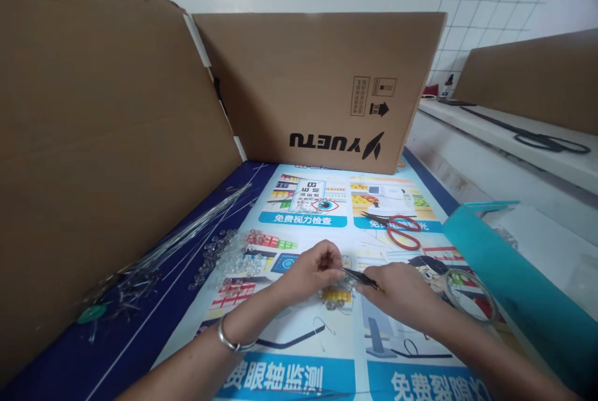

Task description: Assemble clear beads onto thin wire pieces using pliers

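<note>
My left hand (311, 271), with a silver bangle (225, 334) at the wrist, is closed in a pinch. What lies between its fingertips is too small to make out. My right hand (402, 292) grips dark-tipped pliers (359, 276), their jaws pointing left and meeting the left fingertips. Just below the hands sits a small cluster of clear beads (334, 302). A larger spread of clear beads (238, 259) lies to the left on the printed poster (289, 342). Red-handled scissors (404, 240) rest beyond my right hand.
Cardboard panels (317, 77) wall off the back and left. Long thin wires (205, 217) lie along the left panel. A teal box (527, 283) and a clear ring-shaped coil (493, 307) are at right. Black-handled scissors (551, 142) lie on the white ledge (495, 139).
</note>
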A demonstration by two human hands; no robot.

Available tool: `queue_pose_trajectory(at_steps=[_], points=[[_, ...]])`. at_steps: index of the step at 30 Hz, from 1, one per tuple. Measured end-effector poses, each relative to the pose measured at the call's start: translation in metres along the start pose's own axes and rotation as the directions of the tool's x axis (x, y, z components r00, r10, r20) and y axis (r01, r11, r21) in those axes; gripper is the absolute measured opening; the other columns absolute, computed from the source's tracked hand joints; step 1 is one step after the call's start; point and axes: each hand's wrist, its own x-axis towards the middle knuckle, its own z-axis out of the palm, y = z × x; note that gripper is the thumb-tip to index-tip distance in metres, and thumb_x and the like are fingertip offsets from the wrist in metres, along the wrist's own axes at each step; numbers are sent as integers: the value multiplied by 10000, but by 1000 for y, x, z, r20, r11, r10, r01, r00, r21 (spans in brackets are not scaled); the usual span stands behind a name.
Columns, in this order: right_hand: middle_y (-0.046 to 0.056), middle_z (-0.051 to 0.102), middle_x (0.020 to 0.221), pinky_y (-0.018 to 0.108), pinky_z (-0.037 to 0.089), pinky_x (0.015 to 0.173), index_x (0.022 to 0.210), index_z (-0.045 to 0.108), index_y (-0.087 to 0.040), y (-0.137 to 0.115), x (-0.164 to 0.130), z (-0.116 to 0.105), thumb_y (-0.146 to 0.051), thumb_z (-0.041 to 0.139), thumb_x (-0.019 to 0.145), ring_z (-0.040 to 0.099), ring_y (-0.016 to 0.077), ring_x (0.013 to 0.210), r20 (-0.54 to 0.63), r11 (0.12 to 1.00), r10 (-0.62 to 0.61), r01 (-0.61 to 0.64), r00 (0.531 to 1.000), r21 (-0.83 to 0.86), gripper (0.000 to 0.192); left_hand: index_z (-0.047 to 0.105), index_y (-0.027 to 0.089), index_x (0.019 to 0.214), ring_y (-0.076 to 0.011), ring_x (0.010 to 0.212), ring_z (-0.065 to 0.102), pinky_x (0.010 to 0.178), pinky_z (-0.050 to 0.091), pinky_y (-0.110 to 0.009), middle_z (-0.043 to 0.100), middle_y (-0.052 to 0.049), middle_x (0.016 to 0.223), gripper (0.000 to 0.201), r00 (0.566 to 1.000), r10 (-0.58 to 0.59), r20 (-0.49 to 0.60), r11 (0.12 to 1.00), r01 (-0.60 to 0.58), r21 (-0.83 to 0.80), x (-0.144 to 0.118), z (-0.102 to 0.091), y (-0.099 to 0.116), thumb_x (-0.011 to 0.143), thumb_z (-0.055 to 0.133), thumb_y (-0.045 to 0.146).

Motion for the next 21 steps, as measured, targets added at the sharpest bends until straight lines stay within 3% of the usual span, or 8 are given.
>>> queue_pose_trajectory(at_steps=[8, 15, 21], points=[[44, 627, 637, 246, 180, 463, 698, 610, -203, 0, 3, 8, -488, 412, 810, 560, 171, 585, 20, 994, -15, 12, 1000, 113, 365, 491, 168, 823, -81, 623, 471, 578, 370, -208, 520, 9, 748, 135, 997, -50, 66, 998, 47, 36, 1, -4, -4, 718, 573, 144], [62, 647, 678, 250, 212, 474, 722, 620, -206, -3, 2, 10, -498, 371, 822, 588, 203, 616, -15, 999, -19, 19, 1000, 39, 397, 492, 166, 812, -82, 622, 449, 578, 361, -205, 494, 19, 727, 95, 997, -37, 66, 996, 32, 78, 1, -6, -3, 733, 520, 122], [63, 653, 699, 248, 248, 489, 761, 622, -208, -3, 3, 9, -491, 356, 830, 596, 207, 637, -8, 999, -31, 31, 999, 25, 395, 497, 168, 857, -91, 610, 483, 569, 380, -210, 487, 18, 714, 88, 995, -71, 74, 991, 62, 121, -1, -6, -2, 823, 459, 239]])
